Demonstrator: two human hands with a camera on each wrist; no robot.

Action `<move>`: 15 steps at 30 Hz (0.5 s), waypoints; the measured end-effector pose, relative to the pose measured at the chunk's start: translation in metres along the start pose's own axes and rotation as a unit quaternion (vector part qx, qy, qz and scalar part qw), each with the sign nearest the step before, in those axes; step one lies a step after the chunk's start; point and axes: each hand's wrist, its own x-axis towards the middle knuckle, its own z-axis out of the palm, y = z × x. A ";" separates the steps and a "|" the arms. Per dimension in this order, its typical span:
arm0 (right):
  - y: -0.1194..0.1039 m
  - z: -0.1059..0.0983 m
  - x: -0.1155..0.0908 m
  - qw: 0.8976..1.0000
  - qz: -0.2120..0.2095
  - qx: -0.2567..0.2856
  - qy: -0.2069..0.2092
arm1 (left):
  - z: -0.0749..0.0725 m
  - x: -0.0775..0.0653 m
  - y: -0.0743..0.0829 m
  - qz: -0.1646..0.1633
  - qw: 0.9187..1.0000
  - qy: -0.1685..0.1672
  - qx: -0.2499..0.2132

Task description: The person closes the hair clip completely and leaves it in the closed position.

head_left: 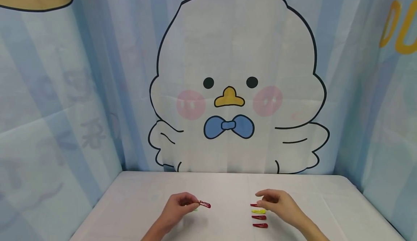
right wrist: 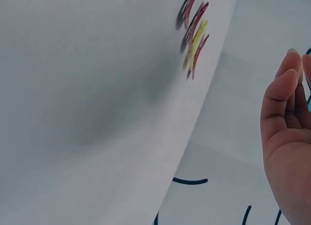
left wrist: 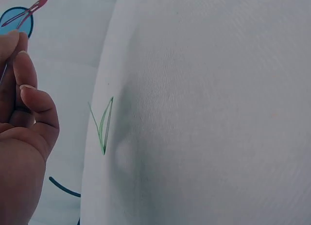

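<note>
Hair clip [head_left: 205, 204], red, pinched by left hand [head_left: 179, 209] above table [head_left: 228, 188], ran roughly parallel to far edge, free end toward four clips [head_left: 259, 218]. Right hand [head_left: 282, 205], thumb and forefinger parted, hovered nearer that row

The hair clip [head_left: 205, 204] pinched in the left hand [head_left: 177, 211] is dark red; the clip on the table beneath it [left wrist: 104, 146] is light green. Near the right hand [head_left: 282, 206], three dark red clips [head_left: 259, 218] and one yellow clip [head_left: 258, 211] are noted. The tabletop [head_left: 224, 228] under both hands is white. The backdrop [head_left: 329, 16] beyond them bears blue and pale stripes and a white chick [head_left: 234, 42], black-outlined, with pink cheeks [head_left: 190, 105], yellow beak [head_left: 229, 99] and blue bow tie [head_left: 214, 127].
</note>
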 end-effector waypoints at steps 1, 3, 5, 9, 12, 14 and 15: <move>-0.002 0.001 0.000 1.000 -0.005 0.007 -0.003 | 0.001 0.000 0.000 0.000 1.000 0.003 -0.004; -0.005 0.002 0.000 1.000 -0.014 0.021 -0.009 | 0.003 0.000 0.001 -0.002 1.000 0.007 -0.012; -0.008 0.004 0.001 0.999 -0.020 0.030 -0.012 | 0.006 -0.001 0.001 -0.006 1.000 0.012 -0.018; -0.015 0.009 0.002 0.999 -0.018 0.050 -0.011 | 0.011 -0.001 0.005 -0.009 0.999 0.020 -0.026; -0.019 0.012 0.002 0.997 -0.027 0.069 -0.012 | 0.015 -0.002 0.008 -0.009 0.999 0.028 -0.030; -0.021 0.014 0.003 0.996 -0.036 0.078 -0.013 | 0.017 -0.002 0.009 -0.010 0.999 0.035 -0.033; -0.022 0.016 0.003 0.996 -0.042 0.082 -0.013 | 0.018 -0.002 0.010 -0.010 0.999 0.038 -0.035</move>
